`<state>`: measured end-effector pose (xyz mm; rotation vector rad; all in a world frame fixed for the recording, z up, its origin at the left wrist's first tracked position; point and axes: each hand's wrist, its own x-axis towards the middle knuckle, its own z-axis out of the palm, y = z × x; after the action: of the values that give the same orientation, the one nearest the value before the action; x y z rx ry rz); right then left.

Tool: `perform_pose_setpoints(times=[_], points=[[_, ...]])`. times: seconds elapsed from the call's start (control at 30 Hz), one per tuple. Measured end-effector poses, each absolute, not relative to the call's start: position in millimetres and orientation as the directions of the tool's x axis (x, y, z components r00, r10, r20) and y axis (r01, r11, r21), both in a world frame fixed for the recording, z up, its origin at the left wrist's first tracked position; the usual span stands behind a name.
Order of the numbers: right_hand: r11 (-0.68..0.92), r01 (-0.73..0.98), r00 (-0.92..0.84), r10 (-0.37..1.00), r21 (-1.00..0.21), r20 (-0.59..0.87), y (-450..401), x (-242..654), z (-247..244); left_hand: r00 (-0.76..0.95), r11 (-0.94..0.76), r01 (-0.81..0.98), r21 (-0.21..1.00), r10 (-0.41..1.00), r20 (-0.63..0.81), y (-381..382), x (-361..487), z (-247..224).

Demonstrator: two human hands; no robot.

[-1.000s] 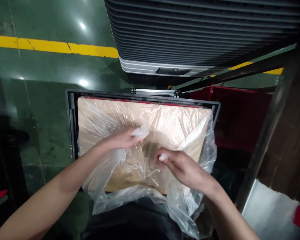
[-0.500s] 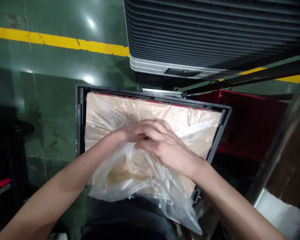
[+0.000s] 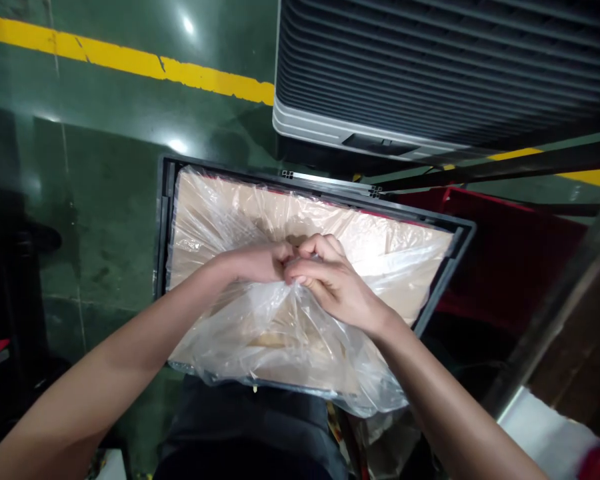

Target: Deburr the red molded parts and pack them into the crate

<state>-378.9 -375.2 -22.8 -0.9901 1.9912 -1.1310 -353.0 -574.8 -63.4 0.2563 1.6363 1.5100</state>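
A dark grey crate (image 3: pixel 443 280) holds brown cardboard (image 3: pixel 405 283) covered by a clear plastic bag (image 3: pixel 300 340). Over the middle of the crate, my left hand (image 3: pixel 267 260) is closed on gathered plastic, its fingertips partly hidden behind the other hand. Touching it, my right hand (image 3: pixel 327 273) pinches the same bunch of plastic between thumb and curled fingers. From the pinched spot the film fans out in folds and hangs over the crate's near edge.
A large dark ribbed panel with a grey frame (image 3: pixel 350 137) stands beyond the crate. Red sheet-like surfaces (image 3: pixel 510 253) and a metal post (image 3: pixel 540 327) are at the right. A yellow line (image 3: pixel 130 63) crosses the green floor (image 3: pixel 115 193).
Both hands have drawn the plastic into a tighter bunch. The loose flap that hung toward the lower right has pulled back up near the crate's edge. The view has shifted slightly.
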Motion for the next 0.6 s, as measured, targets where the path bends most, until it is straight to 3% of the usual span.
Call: perform_pose_setpoints(times=[0.1,0.17,0.23,0.3,0.4,0.5,0.6], points=[[0.319,-0.252,-0.549,-0.824,-0.914,-0.136,-374,-377,-20,-0.527,0.312,-0.421,0.852,0.680,-0.510,-580,-350,-55],[0.327,-0.128,-0.627,-0.758,-0.936,-0.179,-375,-375,-18,-0.539,0.468,-0.320,0.824,0.626,-0.564,-582,-342,-45],[0.397,0.050,-0.709,-0.632,-0.916,-0.312,-377,-373,-17,-0.606,0.641,-0.140,0.754,0.547,-0.578,-582,-330,-29],[0.537,0.194,-0.700,-0.511,-0.821,-0.500,-384,-372,-18,-0.682,0.739,0.039,0.673,0.512,-0.523,-580,-316,-11],[0.729,0.153,-0.504,-0.523,-0.667,-0.687,-398,-374,-22,-0.755,0.786,0.221,0.577,0.512,-0.409,-580,-300,8],[0.683,-0.014,-0.131,-0.726,-0.731,-0.676,-410,-383,-32,-0.874,0.834,0.286,0.472,0.429,-0.228,-583,-292,2],[0.574,-0.059,0.219,-0.791,-0.817,-0.571,-412,-393,-46,-0.941,0.836,0.302,0.459,0.339,0.001,-586,-290,-22]])
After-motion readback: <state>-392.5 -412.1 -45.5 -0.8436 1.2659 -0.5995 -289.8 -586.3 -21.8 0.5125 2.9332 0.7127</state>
